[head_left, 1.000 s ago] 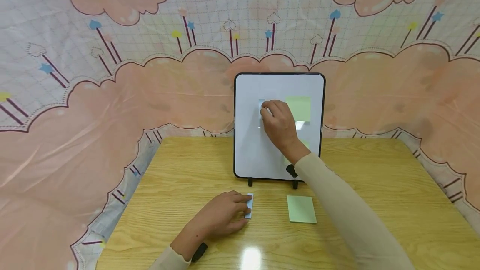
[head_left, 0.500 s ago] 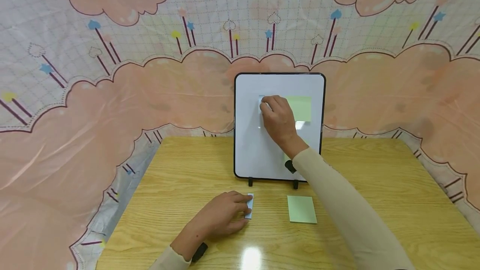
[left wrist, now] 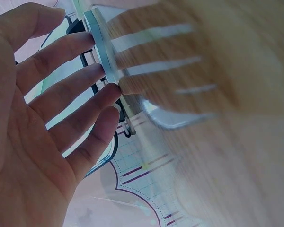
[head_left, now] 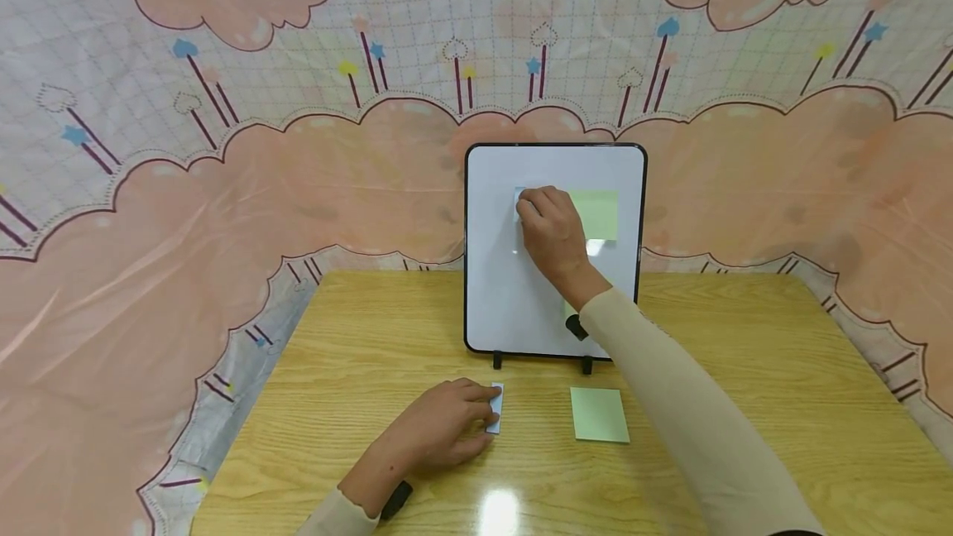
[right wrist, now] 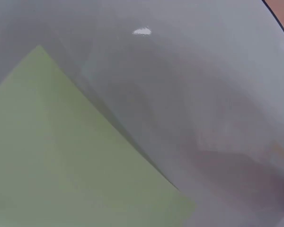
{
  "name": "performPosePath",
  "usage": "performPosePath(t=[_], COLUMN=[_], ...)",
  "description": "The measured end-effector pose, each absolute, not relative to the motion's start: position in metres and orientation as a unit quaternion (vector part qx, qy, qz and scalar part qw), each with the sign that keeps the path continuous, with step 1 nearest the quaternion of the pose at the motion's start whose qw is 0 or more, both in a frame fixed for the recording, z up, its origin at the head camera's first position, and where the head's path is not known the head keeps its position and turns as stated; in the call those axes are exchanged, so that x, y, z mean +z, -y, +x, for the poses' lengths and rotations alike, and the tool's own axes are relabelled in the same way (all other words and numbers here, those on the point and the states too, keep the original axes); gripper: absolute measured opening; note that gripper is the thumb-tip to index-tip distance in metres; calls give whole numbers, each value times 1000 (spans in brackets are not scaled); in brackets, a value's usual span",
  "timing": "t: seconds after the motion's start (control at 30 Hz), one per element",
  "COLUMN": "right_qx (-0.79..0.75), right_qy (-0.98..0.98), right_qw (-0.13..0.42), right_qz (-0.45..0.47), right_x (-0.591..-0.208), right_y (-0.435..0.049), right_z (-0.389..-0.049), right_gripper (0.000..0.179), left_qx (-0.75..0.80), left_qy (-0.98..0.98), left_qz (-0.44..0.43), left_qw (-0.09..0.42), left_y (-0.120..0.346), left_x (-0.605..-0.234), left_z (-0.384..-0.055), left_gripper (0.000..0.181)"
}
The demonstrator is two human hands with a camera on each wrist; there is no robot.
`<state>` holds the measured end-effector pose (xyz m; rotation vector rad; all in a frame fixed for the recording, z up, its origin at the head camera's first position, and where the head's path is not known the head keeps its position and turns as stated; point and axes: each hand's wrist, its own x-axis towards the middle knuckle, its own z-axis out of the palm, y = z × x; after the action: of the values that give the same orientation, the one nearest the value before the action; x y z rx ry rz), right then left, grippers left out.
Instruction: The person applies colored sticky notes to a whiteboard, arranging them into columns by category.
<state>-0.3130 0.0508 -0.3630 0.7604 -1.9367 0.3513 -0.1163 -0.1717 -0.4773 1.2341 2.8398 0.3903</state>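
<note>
My right hand (head_left: 554, 234) is up at the whiteboard (head_left: 487, 288), pinching a narrow light-blue sticky note (head_left: 519, 192) against its surface. The fingers cover much of that note. Just right of the hand, a green sticky note (head_left: 601, 217) is on the board; it also fills the lower left of the right wrist view (right wrist: 75, 151). Down on the table, my left hand (head_left: 442, 424) lies with relaxed fingers, their tips touching the edge of a narrow light-blue sticky note pad (head_left: 497, 405). The left wrist view shows these fingers spread and nearly straight along the pad (left wrist: 100, 45).
A green sticky note pad (head_left: 600, 415) lies on the wooden table (head_left: 372, 321), right of the blue one. Black feet (head_left: 497, 360) support the board. Behind my right wrist, a second green note (head_left: 570, 309) is mostly hidden. A patterned cloth (head_left: 357, 180) surrounds the table.
My right hand has shifted slightly upward on the board, and the top edge of the blue sticky note has risen with it. My left hand stays still on the pad.
</note>
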Motion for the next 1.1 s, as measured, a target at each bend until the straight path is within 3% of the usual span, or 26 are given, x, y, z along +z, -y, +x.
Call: performPosePath(t=[0.43,0.9,1.1], right_qx=[140,115,121], right_qy=[813,808,808], right_qw=[475,502,496], right_qz=[307,288,295], right_x=[-365,-372,-377], right_y=[-51,-52,-56], right_z=[-312,-309,-305], right_gripper=[8,4,10], left_qx=[124,125,127], left_qy=[-906,-905,-904], left_qz=[404,406,409], left_qw=[-2,-9,-13], left_y=[172,172,173], left_x=[-478,-480,-480], left_z=[-117,-117,-116], left_gripper=[17,19,18])
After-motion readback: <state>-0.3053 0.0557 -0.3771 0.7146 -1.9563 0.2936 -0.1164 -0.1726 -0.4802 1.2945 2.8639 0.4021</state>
